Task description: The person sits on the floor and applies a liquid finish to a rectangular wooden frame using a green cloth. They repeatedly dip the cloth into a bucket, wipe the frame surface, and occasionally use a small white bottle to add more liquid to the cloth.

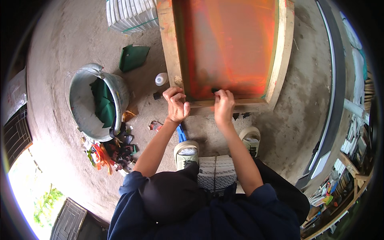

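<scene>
A wooden-framed printing screen (171, 44) lies in front of me, its mesh stained orange and red. My left hand (176, 105) is closed over the near left corner of the frame, fingers curled on the wood. Pinched in my right hand (224, 106) is a small dark wad (215, 91), held at the mesh just inside the near rail. The wad is mostly covered by the fingers, so I cannot tell its material. Beside the left corner stand a small white bottle (161, 79) and a little dark cap-like piece (157, 96).
Left of the screen, a metal bucket (79, 110) holds dark green sheets. Colourful scraps (105, 158) lie below it, and a green piece (134, 58) lies above. A tied white stack (132, 16) stands farther off. A bound stack (217, 170) sits between my shoes. Shelves (352, 168) line the right.
</scene>
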Demonstrator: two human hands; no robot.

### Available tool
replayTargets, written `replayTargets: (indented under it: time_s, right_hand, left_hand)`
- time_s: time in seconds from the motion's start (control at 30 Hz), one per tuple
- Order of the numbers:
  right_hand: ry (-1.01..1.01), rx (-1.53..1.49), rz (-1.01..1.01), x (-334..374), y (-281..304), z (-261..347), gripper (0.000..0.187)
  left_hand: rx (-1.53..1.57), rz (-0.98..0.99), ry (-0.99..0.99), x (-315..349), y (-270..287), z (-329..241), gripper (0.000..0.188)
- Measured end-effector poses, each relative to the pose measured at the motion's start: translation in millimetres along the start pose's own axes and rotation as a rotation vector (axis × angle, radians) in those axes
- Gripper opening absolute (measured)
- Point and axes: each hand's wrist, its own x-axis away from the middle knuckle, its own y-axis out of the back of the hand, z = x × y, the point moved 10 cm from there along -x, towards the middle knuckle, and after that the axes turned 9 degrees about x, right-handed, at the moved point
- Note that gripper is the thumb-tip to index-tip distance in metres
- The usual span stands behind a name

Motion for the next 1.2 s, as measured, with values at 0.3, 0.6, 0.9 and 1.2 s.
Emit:
replayTargets:
  time_s: [0.3, 0.6, 0.9, 1.2]
  right_hand:
    - [-0.022, -0.181, 0.038, 2, -26, 42, 0.011]
    - [-0.198, -0.178, -0.126, -7, 12, -17, 0.012]
    - [-0.168, -0.184, -0.149, -4, 1, -4, 0.016]
    - [-0.143, -0.409, 0.082, -29, -23, 38, 0.012]
  left_hand:
    - [-0.018, 0.043, -0.005, -3, -5, 1, 0.027]
    - [-0.001, 0.054, -0.002, -6, -7, 1, 0.027]
    - [-0.001, 0.063, 0.027, -5, -4, 1, 0.027]
    - [-0.069, 0.105, 0.019, -8, -4, -5, 0.028]
